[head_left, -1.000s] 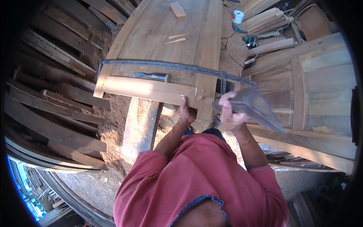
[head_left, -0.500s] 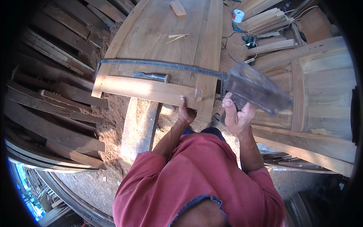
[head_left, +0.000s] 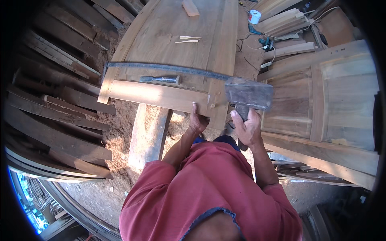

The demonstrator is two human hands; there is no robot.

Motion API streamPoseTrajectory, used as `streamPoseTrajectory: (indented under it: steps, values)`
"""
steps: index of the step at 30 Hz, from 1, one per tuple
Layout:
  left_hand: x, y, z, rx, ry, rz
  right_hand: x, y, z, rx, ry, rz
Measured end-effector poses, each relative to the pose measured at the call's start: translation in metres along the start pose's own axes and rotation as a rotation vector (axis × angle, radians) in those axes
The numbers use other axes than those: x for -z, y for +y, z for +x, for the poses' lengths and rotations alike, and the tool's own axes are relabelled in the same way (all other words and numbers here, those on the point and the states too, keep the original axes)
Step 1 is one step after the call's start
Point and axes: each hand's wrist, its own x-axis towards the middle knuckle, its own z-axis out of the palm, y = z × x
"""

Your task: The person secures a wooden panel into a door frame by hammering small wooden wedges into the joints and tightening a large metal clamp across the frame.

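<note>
My right hand [head_left: 250,127] is wrapped around the handle of a dark, blocky wooden mallet [head_left: 250,95]. The mallet's head covers the right end of a long metal bar clamp [head_left: 169,68] that spans a wooden door panel [head_left: 173,52]. Whether mallet and clamp touch, I cannot tell. At the door's near edge, my left hand [head_left: 197,119] grips the bottom rail [head_left: 155,94], thumb on top and fingers underneath, mostly hidden. A chisel [head_left: 160,79] lies flat on the door between the clamp bar and the rail.
Two thin wood slivers [head_left: 188,39] and a small wood block [head_left: 190,8] lie on the door. A second panelled door [head_left: 317,104] stands at right. Stacked dark boards [head_left: 60,100] fill the left. Beyond are a white tub [head_left: 254,17], a green power tool [head_left: 265,43] and cables.
The mallet has swung left, from above the second door to the clamp's right end. The wood slivers have shifted apart on the panel. My left hand stays in place.
</note>
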Motion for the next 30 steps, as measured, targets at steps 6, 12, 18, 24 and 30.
streamPoseTrajectory:
  steps: [6,12,18,24,30]
  values:
    - [-0.008,-0.005,-0.001,-0.009,0.034,0.013,-0.014,0.048,-0.025,0.324,0.095,-0.121]
    - [-0.010,0.001,-0.010,-0.017,-0.018,0.000,-0.019,0.095,-0.033,-0.348,-0.544,-0.606]
    - [-0.006,-0.004,-0.002,0.007,0.073,0.034,-0.030,0.083,-0.041,-0.272,-0.280,-0.377]
    - [-0.002,0.000,-0.002,0.044,-0.023,0.013,-0.018,0.091,-0.018,-0.447,-0.452,-0.601]
    - [0.002,0.003,-0.003,0.013,0.025,0.000,0.009,-0.013,0.018,0.121,0.027,-0.023]
